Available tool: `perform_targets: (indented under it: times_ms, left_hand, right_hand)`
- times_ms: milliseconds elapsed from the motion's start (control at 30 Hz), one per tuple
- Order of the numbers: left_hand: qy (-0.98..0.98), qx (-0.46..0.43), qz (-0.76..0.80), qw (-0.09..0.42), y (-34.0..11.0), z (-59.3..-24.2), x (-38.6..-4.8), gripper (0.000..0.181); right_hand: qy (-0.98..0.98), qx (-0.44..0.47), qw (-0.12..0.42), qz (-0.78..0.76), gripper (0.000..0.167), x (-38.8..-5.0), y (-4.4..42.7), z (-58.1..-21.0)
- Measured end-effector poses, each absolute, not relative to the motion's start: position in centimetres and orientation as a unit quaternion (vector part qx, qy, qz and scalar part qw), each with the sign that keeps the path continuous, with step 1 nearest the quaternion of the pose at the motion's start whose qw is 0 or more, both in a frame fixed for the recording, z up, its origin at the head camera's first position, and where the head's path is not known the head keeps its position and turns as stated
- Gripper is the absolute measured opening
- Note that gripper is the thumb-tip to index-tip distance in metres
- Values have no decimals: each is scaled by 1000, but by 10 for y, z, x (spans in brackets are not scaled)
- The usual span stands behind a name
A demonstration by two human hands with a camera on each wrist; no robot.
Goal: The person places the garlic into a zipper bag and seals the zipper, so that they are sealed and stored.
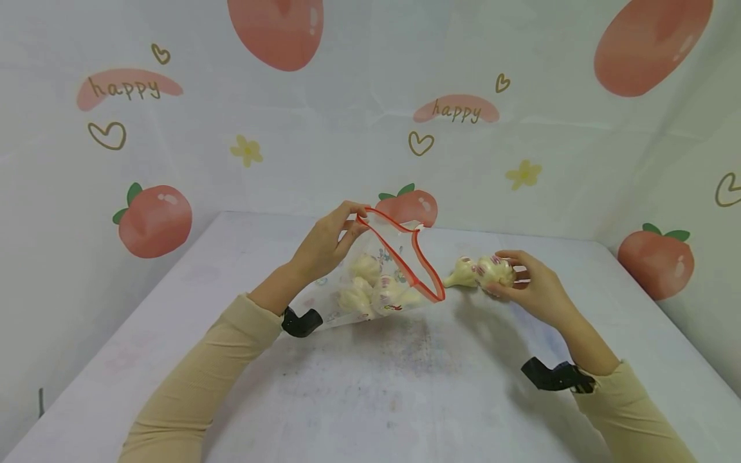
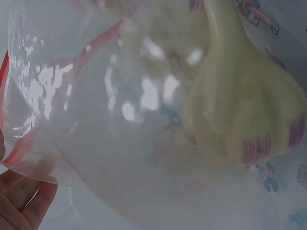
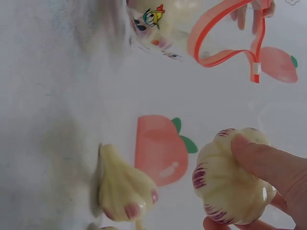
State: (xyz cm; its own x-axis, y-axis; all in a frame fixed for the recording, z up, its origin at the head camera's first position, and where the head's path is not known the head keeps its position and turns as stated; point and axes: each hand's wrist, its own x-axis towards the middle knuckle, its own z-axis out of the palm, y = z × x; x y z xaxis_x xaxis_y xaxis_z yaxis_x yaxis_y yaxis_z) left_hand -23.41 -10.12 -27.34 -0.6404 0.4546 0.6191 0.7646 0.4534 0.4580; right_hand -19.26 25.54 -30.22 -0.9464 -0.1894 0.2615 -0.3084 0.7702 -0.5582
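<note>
Mid-frame, the left hand's [image 1: 324,243] fingers pinch the clear bag [image 1: 399,258]; right of middle, the right hand's [image 1: 538,289] fingers hold a garlic [image 1: 494,272]. If the bag's mouth sags, the garlic might bump it.

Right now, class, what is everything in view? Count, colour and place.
Table: one, whitish, below
Backdrop: one, white with coloured prints, behind the table
Bag: one, clear with red rim, centre
Bagged garlic: several, exact count unclear, cream, inside the bag
Loose garlic: at least one, cream and purple, on the table
Held garlic: one, cream and purple, right of the bag
Sleeves: two, beige, lower left and right
Wrist devices: two, black, at the sleeve ends
Left hand: one, bare, pinching the bag
Right hand: one, bare, gripping the held garlic
</note>
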Motion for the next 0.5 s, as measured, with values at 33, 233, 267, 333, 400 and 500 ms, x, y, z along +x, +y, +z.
perform_targets:
  times_ms: [33,233,267,333,400,500]
  left_hand:
    - [-826,-369,-370,210,-101,-273,-234,18]
    - [-826,-370,-367,215,-101,-274,-234,18]
    - [-826,-370,-367,216,-101,-274,-234,17]
    - [-827,-368,-366,217,-101,-274,-234,17]
    - [-827,-368,-366,217,-100,-274,-234,18]
    - [-828,-368,-364,217,-100,-273,-234,19]
  right_hand:
    - [-936,133,97,312,57,-192,254,-301]
    - [-935,133,98,315,59,-190,249,-293]
    - [-934,134,99,315,59,-190,248,-292]
    - [-934,136,102,315,59,-189,246,-290]
    - [-933,139,102,317,59,-189,245,-288]
    - [-930,144,102,321,60,-188,242,-286]
